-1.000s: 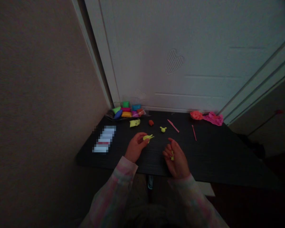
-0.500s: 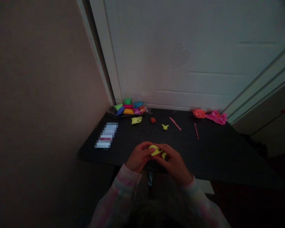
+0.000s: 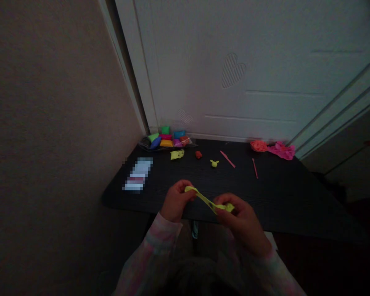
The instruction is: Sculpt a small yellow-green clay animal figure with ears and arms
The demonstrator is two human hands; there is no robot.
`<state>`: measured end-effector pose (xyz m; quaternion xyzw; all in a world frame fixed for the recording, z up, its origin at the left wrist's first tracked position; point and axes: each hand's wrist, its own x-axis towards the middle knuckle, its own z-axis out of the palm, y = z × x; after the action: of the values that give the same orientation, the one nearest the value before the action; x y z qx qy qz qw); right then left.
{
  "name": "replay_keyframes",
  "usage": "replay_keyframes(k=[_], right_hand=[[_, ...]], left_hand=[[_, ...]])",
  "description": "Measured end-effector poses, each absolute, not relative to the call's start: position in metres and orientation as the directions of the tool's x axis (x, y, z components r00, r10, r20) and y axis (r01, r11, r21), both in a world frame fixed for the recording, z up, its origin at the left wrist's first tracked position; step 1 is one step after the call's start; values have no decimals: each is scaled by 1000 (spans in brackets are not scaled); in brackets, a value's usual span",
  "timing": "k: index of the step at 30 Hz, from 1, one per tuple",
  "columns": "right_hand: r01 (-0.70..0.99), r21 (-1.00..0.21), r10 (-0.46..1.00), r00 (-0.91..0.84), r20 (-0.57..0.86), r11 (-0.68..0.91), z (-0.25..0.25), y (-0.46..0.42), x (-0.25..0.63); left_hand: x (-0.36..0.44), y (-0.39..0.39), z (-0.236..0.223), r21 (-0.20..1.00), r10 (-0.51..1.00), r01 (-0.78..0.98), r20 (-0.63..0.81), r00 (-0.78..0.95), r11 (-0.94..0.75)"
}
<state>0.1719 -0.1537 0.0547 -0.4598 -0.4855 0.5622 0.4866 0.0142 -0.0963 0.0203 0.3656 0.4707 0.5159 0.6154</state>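
Observation:
Yellow modelling clay [image 3: 206,200] is stretched into a thin strand between my two hands, above the table's near edge. My left hand [image 3: 176,201] pinches one end of it between thumb and fingers. The thicker lump at the other end is gripped by my right hand [image 3: 242,218], which sits lower and nearer to me. Beyond the hands lies a small yellow clay head [image 3: 214,163] with two ear-like points. A small red-orange clay lump [image 3: 198,154] rests to its left, and an opened yellow clay packet [image 3: 176,155] lies further left.
A clear bag of several coloured clay packets [image 3: 166,142] lies at the back left of the dark table [image 3: 292,197]. A pink plastic knife [image 3: 227,159] and a thin pink stick tool [image 3: 255,168] lie right of centre. Crumpled pink material [image 3: 282,151] and a blurred-out bright rectangle [image 3: 138,174] flank them.
My hands have moved apart, the right one to the right and toward me. The yellow clay between them has gone from a compact piece to a long stretched strand.

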Motion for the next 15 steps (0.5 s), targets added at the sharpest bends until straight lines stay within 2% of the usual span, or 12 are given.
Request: replay_keyframes(k=[2,3,5,8,10,12,15], right_hand=[[-453,-890,986,-164,38,-41,71,-168,184],[-549,-835,986,-150,73,-21,78,-173,189],[-622,-782,990,-87,115,36,86,-177,194],[-608,-794,1000,5,6,8,82,-166,189],[-615,-787,997,21,-74,-45,71,-154,184],[-662,-747,996,2,-88,-65,59,-143,180],[-728,-684,998,-9,-62,-49,49,-135,178]], left_hand=[[5,-90,18,983,977,-143,-140,-160,117],[1,-87,19,991,972,-87,-121,-203,105],[-4,-83,23,997,979,12,-67,-195,71],[-3,-74,27,969,988,239,88,-125,-56],[1,-64,24,883,974,441,214,-76,-160],[3,-52,18,743,954,629,301,-12,-226],[3,-41,7,515,947,820,306,99,-252]])
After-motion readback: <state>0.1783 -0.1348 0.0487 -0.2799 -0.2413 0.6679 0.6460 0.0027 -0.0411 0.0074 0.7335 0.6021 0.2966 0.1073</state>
